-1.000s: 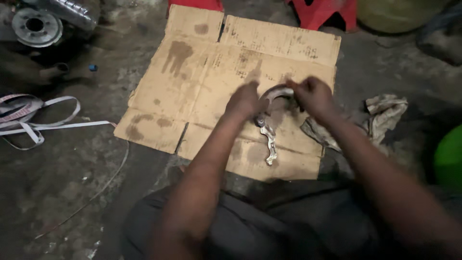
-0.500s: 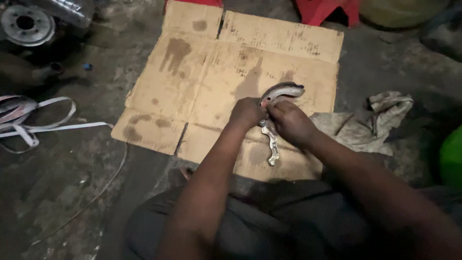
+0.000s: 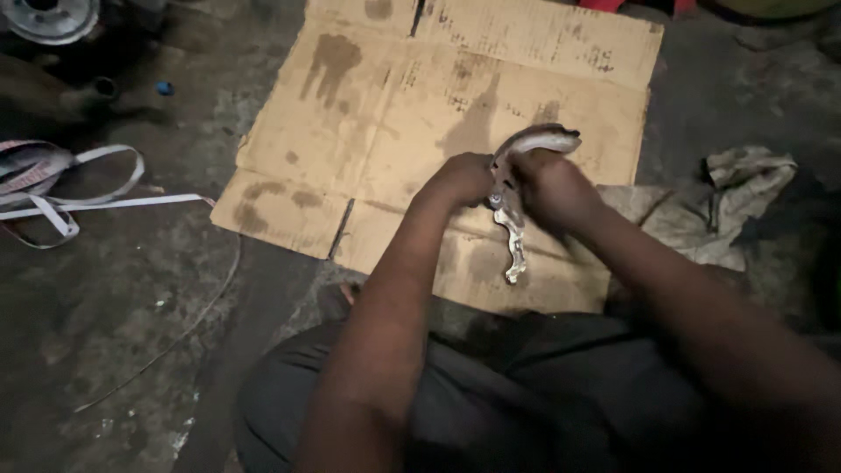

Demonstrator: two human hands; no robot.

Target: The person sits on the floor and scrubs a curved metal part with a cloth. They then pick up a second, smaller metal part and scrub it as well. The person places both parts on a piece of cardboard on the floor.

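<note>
Metal, grey and dull, makes up the piece held at the centre of the head view: a curved brake shoe point(image 3: 536, 140) with a flat lever arm point(image 3: 512, 241) hanging down from its near end. The assembly is held above a sheet of stained brown cardboard point(image 3: 394, 114) that lies flat on the floor point(image 3: 131, 289); whether the tip of the lever arm touches the cardboard cannot be told.

Left hand point(image 3: 462, 180): fingers curled and pressed together against the left side of the piece, at the point where the shoe meets the lever arm. Right hand point(image 3: 550, 186): closed around the curved shoe from the right, fingers wrapped over its inner edge, the arc of the shoe showing above the knuckles. The two hands sit just beside each other, with the joint of the piece between them.

Surroundings: a crumpled, soiled rag point(image 3: 710, 210) lies on the floor to the right of the cardboard, its near edge overlapping the cardboard's right side. White strapping point(image 3: 70, 188) lies looped on the floor at the far left, well apart from the hands. A round metal hub point(image 3: 51, 16) shows at the upper left corner, partly cut off by the frame. A small blue cap point(image 3: 164, 88) lies on the floor near it. The person's dark trousers point(image 3: 491, 394) fill the lower part of the view. Lighting is low; fine surface detail on the shoe cannot be made out.
</note>
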